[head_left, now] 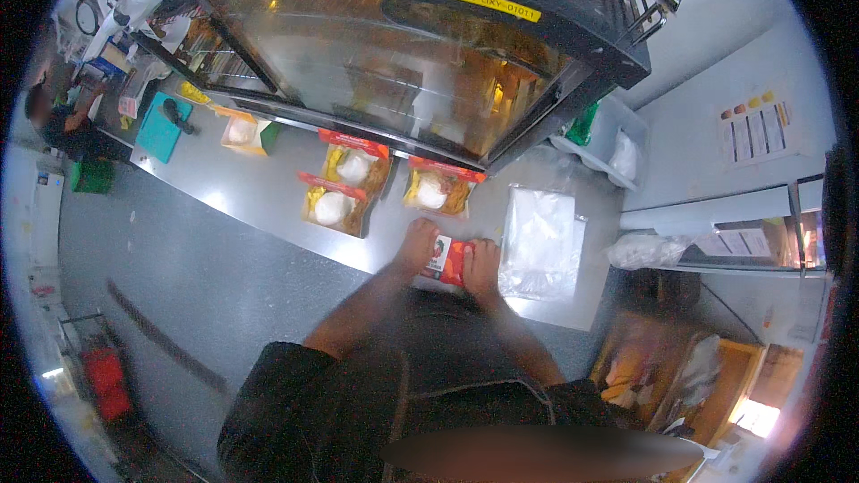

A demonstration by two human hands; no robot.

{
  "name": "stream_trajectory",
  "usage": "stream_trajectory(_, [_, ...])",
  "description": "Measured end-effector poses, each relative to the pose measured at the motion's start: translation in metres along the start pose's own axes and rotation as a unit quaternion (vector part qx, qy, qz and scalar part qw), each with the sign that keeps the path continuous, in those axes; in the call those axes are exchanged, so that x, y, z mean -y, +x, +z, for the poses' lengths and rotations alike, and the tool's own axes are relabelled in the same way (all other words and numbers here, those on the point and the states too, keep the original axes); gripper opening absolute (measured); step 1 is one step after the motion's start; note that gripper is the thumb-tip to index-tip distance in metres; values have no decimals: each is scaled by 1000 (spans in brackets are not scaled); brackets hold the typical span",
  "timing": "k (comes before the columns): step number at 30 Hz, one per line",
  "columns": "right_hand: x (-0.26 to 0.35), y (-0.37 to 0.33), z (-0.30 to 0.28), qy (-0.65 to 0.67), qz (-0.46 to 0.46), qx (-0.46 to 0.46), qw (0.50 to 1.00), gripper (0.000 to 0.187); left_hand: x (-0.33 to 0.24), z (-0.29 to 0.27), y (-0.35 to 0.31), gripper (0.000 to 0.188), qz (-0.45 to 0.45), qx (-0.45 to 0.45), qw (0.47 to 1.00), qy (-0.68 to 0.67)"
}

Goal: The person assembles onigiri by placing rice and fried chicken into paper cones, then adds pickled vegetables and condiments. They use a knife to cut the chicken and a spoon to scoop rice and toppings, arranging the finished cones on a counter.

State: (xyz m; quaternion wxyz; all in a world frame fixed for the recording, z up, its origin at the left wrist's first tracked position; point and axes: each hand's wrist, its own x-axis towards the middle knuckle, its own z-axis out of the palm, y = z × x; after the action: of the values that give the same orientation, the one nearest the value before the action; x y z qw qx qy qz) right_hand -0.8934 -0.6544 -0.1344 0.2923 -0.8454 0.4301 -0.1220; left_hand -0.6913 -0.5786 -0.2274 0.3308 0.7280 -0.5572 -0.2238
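Close in front of me, at the counter's near edge, a red takeaway box (454, 259) with a white printed panel lies between my hands. My left hand (415, 248) grips its left end, and my right hand (482, 266) grips the right end, fingers bent over it. Just beyond it sits an open takeaway box (436, 188) with a white round mound, yellow pieces and brown food. Farther left, two similar boxes, a nearer one (333, 207) and a farther one (355, 166), stand one behind the other. A stack of clear plastic bags (540, 237) lies beside my right hand.
A large glass-fronted cabinet (376, 54) overhangs the counter's back. Leftward are another food box (243, 132) and a teal board (164, 130) with a dark object. A plastic bin (613, 139) stands back right; a cardboard box (658, 358) lies below. Another person (67, 121) is far left.
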Motion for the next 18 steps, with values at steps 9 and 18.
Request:
stream_trajectory(9, [3, 6, -8, 60, -43, -138, 988, 47, -40, -49, -8, 33, -38, -232, 971, -33])
stream_trajectory(18, [-10, 115, 7, 166, 5, -2, 986, 62, -24, -115, 78, 48, -202, -47, 978, -18])
